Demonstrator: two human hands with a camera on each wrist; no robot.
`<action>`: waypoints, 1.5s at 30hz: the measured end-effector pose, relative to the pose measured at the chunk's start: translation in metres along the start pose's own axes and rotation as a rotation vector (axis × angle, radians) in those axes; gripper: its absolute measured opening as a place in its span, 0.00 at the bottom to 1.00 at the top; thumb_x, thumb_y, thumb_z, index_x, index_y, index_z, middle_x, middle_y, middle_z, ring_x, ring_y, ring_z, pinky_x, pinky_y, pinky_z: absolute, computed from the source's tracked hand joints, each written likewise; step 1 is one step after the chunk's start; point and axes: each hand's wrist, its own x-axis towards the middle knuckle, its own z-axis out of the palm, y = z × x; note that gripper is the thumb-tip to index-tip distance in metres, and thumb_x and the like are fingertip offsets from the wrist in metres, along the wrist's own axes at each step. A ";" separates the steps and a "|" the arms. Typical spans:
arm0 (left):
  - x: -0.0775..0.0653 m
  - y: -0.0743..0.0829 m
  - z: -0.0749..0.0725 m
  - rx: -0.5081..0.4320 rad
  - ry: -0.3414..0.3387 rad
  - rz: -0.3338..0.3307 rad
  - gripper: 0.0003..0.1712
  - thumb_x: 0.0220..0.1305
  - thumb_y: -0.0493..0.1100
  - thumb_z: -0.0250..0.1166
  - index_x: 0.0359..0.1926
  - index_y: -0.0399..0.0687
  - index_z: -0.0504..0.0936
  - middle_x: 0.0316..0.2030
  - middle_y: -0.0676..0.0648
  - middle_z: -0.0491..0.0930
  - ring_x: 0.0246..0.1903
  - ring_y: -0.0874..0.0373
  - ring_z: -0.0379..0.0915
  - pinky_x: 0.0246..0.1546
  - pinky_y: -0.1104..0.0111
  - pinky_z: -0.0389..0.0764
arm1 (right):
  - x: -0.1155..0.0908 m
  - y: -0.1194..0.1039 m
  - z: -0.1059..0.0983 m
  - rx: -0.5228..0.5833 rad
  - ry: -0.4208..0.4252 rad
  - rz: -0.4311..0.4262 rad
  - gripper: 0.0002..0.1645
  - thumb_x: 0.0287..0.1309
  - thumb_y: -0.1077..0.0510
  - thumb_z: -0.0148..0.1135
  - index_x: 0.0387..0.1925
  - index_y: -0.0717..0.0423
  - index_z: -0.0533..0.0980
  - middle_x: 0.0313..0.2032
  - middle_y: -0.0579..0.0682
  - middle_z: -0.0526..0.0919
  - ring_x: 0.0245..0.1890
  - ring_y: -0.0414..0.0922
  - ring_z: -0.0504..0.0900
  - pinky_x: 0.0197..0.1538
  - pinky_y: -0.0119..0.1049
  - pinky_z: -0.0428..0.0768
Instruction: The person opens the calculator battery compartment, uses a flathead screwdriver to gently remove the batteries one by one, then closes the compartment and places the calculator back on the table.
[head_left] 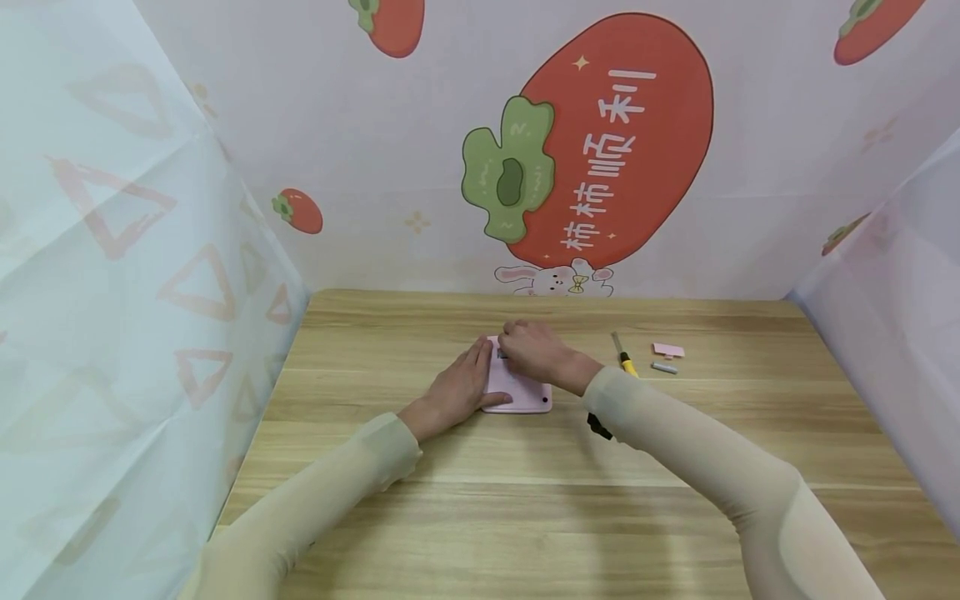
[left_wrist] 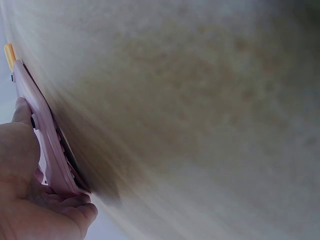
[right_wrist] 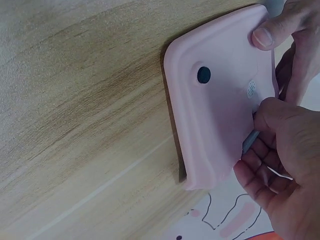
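Note:
A pink calculator [head_left: 525, 400] lies face down on the wooden table, its back with a black foot and speaker holes showing in the right wrist view. My left hand [head_left: 462, 385] grips it by the left side, thumb across the back; button edges show underneath in the left wrist view. Over the far part of the back, my right hand [head_left: 536, 350] pinches a grey cylindrical battery [right_wrist: 250, 142] at the battery slot. Fingers cover most of that slot. A second battery [head_left: 664, 367] and a pink battery cover [head_left: 668, 350] lie to the right.
A yellow and black screwdriver [head_left: 627, 362] lies right of the calculator, partly behind the right forearm. Some black object [head_left: 599, 427] shows below the right sleeve. Printed cloth walls [head_left: 375, 167] rise behind the table [head_left: 360, 350] and along both sides.

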 end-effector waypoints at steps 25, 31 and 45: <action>0.000 0.001 -0.001 0.001 -0.010 -0.003 0.63 0.72 0.72 0.59 0.83 0.29 0.44 0.83 0.30 0.45 0.81 0.40 0.50 0.78 0.53 0.63 | 0.001 0.005 0.001 -0.009 -0.031 -0.030 0.16 0.69 0.58 0.69 0.52 0.65 0.84 0.49 0.58 0.86 0.42 0.51 0.84 0.42 0.40 0.88; 0.000 0.000 0.000 0.003 0.006 0.008 0.63 0.72 0.72 0.59 0.82 0.28 0.46 0.82 0.29 0.46 0.81 0.39 0.51 0.78 0.52 0.64 | 0.000 0.006 -0.001 0.017 -0.025 -0.030 0.15 0.69 0.59 0.69 0.51 0.66 0.84 0.48 0.59 0.86 0.39 0.49 0.82 0.40 0.39 0.88; 0.000 0.001 -0.001 -0.003 0.014 0.001 0.63 0.72 0.72 0.60 0.82 0.29 0.46 0.82 0.30 0.48 0.78 0.37 0.57 0.74 0.50 0.71 | -0.004 0.010 -0.005 0.078 -0.024 -0.024 0.14 0.69 0.58 0.68 0.49 0.65 0.84 0.45 0.58 0.87 0.35 0.47 0.81 0.44 0.41 0.89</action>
